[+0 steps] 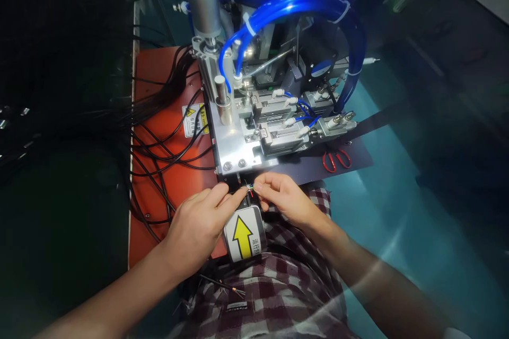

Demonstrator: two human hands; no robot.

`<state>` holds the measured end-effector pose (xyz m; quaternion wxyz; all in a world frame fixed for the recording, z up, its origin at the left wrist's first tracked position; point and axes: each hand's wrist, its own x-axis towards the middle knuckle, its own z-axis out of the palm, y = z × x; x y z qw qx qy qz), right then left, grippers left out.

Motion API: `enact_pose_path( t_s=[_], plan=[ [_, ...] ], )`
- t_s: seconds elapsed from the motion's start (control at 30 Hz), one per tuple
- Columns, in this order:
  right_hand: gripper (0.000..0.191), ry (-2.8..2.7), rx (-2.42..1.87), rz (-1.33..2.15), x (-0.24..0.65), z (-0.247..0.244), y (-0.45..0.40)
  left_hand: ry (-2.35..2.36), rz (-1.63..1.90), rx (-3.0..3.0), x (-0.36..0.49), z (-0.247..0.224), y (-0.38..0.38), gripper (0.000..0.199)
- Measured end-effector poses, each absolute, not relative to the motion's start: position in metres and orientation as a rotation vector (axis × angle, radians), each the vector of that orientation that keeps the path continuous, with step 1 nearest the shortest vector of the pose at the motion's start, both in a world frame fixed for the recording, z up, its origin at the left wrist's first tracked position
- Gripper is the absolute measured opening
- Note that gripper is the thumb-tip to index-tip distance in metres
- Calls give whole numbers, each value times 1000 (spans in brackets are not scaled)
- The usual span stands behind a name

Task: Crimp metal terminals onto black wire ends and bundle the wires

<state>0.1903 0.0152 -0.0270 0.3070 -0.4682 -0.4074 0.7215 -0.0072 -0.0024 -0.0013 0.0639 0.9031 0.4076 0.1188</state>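
Several thin coloured wires (250,188), with red and green among them, lie between my two hands at the front of the machine. My right hand (280,196) pinches their near end between thumb and fingers. My left hand (201,217) reaches in from the other side, its index fingertip pressed on the wires and the other fingers curled; its thumb is hidden. Just below the fingertips is a white-faced machine part (244,233) marked with a yellow arrow. A metal pneumatic machine (234,137) stands right behind the hands.
Black cables (167,153) spread over the orange board (159,61) at left, some with loose ends hanging. Red-handled scissors (336,161) lie on the dark plate at right. Blue air hoses (298,2) arch above the machine. A stripped cable end (233,289) rests by the checked clothing.
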Motion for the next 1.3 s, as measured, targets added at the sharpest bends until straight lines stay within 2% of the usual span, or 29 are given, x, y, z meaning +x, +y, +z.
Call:
enact_pose_path(
  t_s=[0.5, 0.87, 1.17, 1.3],
  plan=[
    [27, -1120, -1311, 1866, 189, -27, 16, 1239, 352, 2757, -7, -1, -3, 35],
    [20, -1377, -1453, 1606, 189, -23, 10, 1231, 332, 2760, -8, -1, -4, 37],
    [21, -1472, -1542, 1395, 184, -18, 7, 1240, 323, 2750, -7, -1, -3, 37],
    [21, -1353, -1467, 1564, 186, -23, 8, 1231, 351, 2736, -7, -2, -3, 35]
  ],
)
